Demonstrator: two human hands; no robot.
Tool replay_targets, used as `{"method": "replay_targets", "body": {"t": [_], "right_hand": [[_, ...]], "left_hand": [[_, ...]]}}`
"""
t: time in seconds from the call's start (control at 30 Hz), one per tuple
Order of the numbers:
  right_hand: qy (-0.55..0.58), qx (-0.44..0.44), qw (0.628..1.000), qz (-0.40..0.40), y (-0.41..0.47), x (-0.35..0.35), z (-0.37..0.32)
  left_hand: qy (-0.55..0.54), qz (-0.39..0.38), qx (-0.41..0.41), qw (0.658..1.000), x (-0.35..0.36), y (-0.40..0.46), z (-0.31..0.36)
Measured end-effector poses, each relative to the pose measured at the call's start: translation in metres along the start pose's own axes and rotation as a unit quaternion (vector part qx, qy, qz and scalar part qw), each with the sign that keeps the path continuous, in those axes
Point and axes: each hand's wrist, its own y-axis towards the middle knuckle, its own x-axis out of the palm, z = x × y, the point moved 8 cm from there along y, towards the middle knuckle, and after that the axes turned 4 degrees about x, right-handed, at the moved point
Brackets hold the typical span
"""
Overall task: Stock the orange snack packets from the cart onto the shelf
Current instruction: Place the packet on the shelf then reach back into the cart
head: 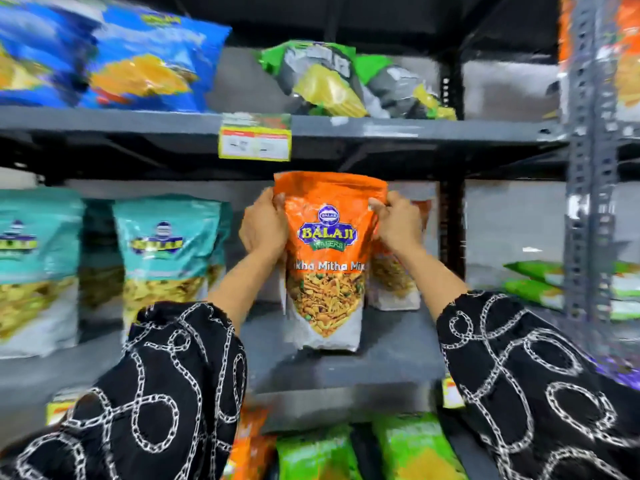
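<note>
I see the left hand (265,230) and right hand (398,225) pinching the orange packet (325,261) by its top corners, upright on the middle shelf (391,344). Placement step; next I'd let go.

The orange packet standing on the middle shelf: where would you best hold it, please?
Grip the orange packet by its flat top corners, from the front, one hand per side, as the left hand and right hand do now. The filled lower part bulges.

I reach both arms forward, my left hand (264,227) and right hand (398,223) pinching closed, thumbs facing inward.
</note>
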Motion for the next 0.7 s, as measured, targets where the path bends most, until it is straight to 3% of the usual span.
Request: {"method": "replay_targets", "body": {"t": [0.2,0.4,0.57,0.7], "right_hand": [[-0.015,0.075,0.995,-0.07,0.002,0.082,-0.004],[-0.034,0.11,0.99,-0.077,0.002,0.105,0.009],[-0.011,0.077,0.989,-0.122,-0.003,0.102,0.007],[-0.054,-0.011,0.996,-0.075,-0.017,0.067,0.01]], "left_hand": [[0.077,-0.035,-0.023,0.996,-0.007,0.031,-0.051],[0.094,-0.034,-0.034,0.994,0.003,0.029,-0.068],[0.008,-0.036,-0.052,0.998,0.018,0.007,-0.056],[-0.034,-0.047,-0.011,0.998,0.037,-0.027,-0.02]]}}
